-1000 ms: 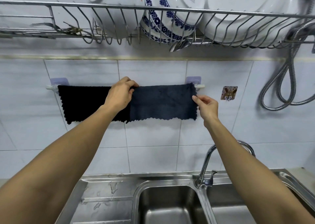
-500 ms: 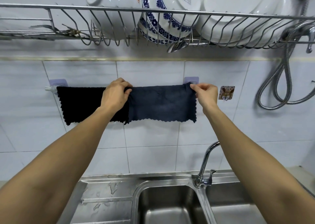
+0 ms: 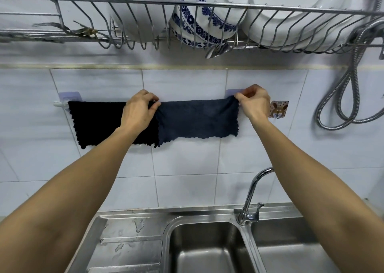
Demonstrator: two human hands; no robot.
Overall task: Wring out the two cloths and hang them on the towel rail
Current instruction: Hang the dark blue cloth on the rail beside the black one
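Up went the right hand, now pinching the blue cloth's top right corner at the towel rail. Left hand pinches its left corner, beside the black cloth.

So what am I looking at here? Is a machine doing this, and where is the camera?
No machine: a person with bare hands, filmed by a camera worn on their head, looking forward and down. On the tiled wall a towel rail carries a black cloth and a dark blue cloth. The left hand and right hand pinch the blue cloth's top corners. Above is a dish rack with bowls; below, a steel sink and tap.
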